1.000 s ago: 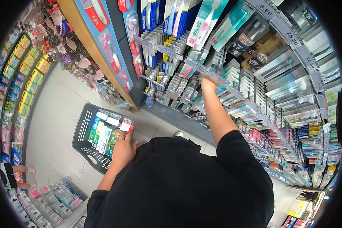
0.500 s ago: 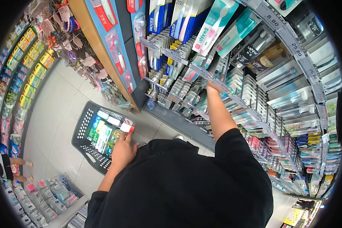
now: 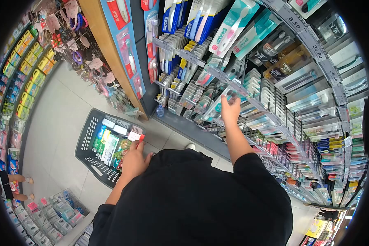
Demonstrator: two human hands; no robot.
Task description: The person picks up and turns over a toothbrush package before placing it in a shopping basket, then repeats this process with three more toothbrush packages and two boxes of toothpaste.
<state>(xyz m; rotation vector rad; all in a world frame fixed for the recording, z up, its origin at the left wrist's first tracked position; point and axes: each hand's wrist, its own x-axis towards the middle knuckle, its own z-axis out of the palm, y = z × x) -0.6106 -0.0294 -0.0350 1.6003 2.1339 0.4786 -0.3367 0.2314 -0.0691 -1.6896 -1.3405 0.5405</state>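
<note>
My right hand (image 3: 231, 109) is raised at the toothbrush rack and is closed on a clear blister-packed toothbrush pack (image 3: 219, 104), held just off the hooks. My left hand (image 3: 133, 160) rests low on the near rim of a dark grey shopping basket (image 3: 88, 135) that stands on the floor. Its fingers touch a small red-and-white box (image 3: 135, 136) inside. The basket also holds green toothpaste boxes (image 3: 104, 143) and other packs.
Tall racks of hanging toothbrush packs (image 3: 283, 78) with price tags fill the right side. A wooden shelf end (image 3: 106, 49) with hair accessories stands at left. Another person's legs (image 3: 12, 186) show at far left. Low wire bins (image 3: 53, 215) sit on the tiled floor.
My right hand has drawn back and down from the rack with a toothbrush pack now in it. My left hand stays at the basket.
</note>
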